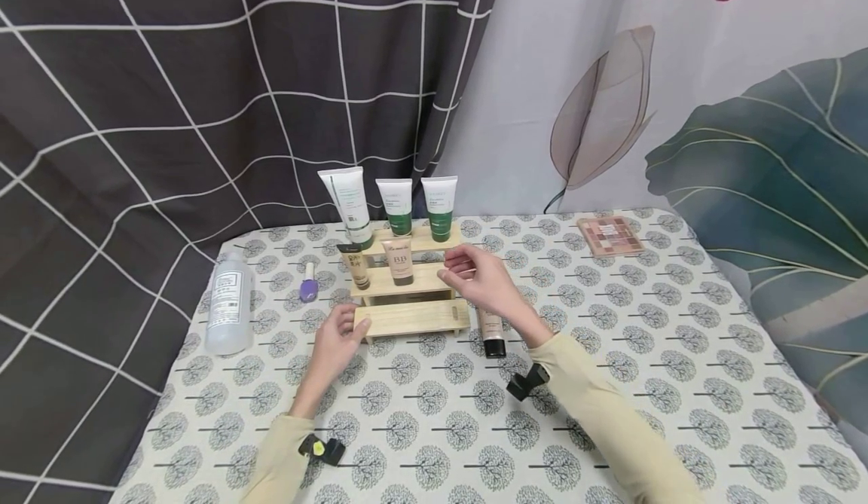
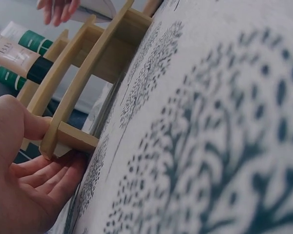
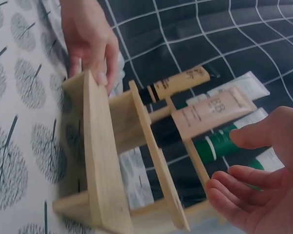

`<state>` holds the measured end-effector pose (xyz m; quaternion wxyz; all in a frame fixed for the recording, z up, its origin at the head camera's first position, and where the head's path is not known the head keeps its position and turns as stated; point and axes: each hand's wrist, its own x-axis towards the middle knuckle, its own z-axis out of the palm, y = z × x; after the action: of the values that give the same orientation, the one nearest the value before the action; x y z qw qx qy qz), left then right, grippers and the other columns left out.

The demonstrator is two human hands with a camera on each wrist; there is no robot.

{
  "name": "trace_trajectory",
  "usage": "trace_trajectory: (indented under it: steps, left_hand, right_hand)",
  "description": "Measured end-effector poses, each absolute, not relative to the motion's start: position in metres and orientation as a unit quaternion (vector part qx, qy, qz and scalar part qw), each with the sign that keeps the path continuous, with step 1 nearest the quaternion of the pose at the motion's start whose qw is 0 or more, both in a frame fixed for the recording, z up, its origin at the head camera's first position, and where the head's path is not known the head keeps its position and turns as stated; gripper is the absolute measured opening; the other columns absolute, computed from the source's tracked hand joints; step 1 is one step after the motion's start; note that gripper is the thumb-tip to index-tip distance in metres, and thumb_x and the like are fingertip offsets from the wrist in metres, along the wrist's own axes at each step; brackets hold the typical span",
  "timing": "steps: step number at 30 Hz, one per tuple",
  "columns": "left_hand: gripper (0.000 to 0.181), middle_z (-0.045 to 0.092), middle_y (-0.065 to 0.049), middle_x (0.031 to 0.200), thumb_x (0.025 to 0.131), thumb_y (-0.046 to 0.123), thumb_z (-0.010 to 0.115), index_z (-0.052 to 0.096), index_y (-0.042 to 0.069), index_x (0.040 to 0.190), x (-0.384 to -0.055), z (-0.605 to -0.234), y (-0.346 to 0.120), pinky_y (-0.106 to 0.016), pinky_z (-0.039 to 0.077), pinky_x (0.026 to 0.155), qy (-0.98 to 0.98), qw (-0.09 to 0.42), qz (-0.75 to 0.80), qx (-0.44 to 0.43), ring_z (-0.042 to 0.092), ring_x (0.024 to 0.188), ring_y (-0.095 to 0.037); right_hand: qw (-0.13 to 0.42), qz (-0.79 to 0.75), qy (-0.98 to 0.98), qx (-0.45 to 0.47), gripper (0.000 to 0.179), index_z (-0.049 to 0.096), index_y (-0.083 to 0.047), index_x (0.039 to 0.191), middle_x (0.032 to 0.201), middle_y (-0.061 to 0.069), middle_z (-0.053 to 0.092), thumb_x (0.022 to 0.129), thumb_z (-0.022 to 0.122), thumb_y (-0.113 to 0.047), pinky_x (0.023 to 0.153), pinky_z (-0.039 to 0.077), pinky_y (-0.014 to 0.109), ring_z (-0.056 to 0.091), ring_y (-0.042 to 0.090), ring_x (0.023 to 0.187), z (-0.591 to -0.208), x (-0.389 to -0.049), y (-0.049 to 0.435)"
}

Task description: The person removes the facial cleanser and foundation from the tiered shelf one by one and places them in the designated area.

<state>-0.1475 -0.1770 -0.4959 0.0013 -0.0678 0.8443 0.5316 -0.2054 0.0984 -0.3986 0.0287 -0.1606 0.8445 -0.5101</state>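
Observation:
A three-tier wooden display rack [image 1: 411, 317] stands on the patterned cloth. At its lower left end my left hand [image 1: 337, 336] grips the front step, thumb on top and fingers curled beneath, as the left wrist view shows. My right hand [image 1: 480, 279] hovers by the rack's right side with nothing in its loosely bent fingers. On the middle tier stand a beige BB cream tube [image 1: 400, 261] and a tilted small gold tube [image 1: 355, 266]. Along the top tier are a leaning large white tube [image 1: 349, 204] and two white-and-green tubes, one left [image 1: 398, 206], one right [image 1: 440, 207].
A beige tube with a black cap [image 1: 493, 334] lies right of the rack, partly under my right forearm. Left are a purple nail polish bottle [image 1: 308, 285] and a clear labelled bottle [image 1: 228, 304]. An eyeshadow palette [image 1: 609, 236] lies at the back right, before the curtains.

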Motion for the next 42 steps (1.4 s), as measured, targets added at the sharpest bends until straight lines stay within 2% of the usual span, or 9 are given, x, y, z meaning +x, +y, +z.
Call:
trace_trajectory:
  steps: [13,26,33,42]
  left_hand:
    - [0.047,0.066,-0.022,0.126,0.097,0.019,0.067,0.051,0.001,0.137,-0.147,-0.498,-0.176,-0.046,0.056,0.102,0.842,-0.002,0.535,-0.071,0.065,0.115,-0.033]
    - [0.048,0.066,-0.020,0.125,0.097,0.020,0.067,0.051,0.001,0.139,-0.147,-0.498,-0.176,-0.047,0.055,0.101,0.843,-0.004,0.532,-0.078,0.065,0.113,-0.032]
    - [0.049,0.065,-0.019,0.126,0.097,0.022,0.067,0.051,0.002,0.139,-0.147,-0.496,-0.174,-0.047,0.054,0.103,0.839,0.003,0.538,-0.082,0.064,0.115,-0.032]
    - [0.049,0.064,-0.020,0.127,0.097,0.023,0.067,0.051,0.002,0.138,-0.145,-0.494,-0.174,-0.048,0.053,0.104,0.841,0.000,0.534,-0.088,0.063,0.116,-0.033]
  right_hand:
    - [0.067,-0.565,0.805,-0.171,0.041,0.061,0.001,0.127,0.124,0.019,0.068,0.091,0.074,-0.014,0.099,0.059,0.036,0.068,0.031,0.112,-0.406,-0.223,0.066]
    - [0.068,-0.583,0.793,-0.163,0.041,0.061,0.004,0.124,0.119,0.021,0.069,0.087,0.077,-0.008,0.097,0.059,0.034,0.069,0.032,0.109,-0.418,-0.229,0.044]
    - [0.049,-0.586,0.790,-0.175,0.035,0.063,0.004,0.118,0.115,0.021,0.069,0.087,0.076,-0.002,0.092,0.061,0.029,0.070,0.032,0.105,-0.425,-0.230,0.045]
    - [0.043,-0.605,0.775,-0.176,0.032,0.063,0.004,0.119,0.117,0.022,0.068,0.089,0.073,-0.001,0.094,0.060,0.030,0.069,0.032,0.106,-0.429,-0.222,0.059]
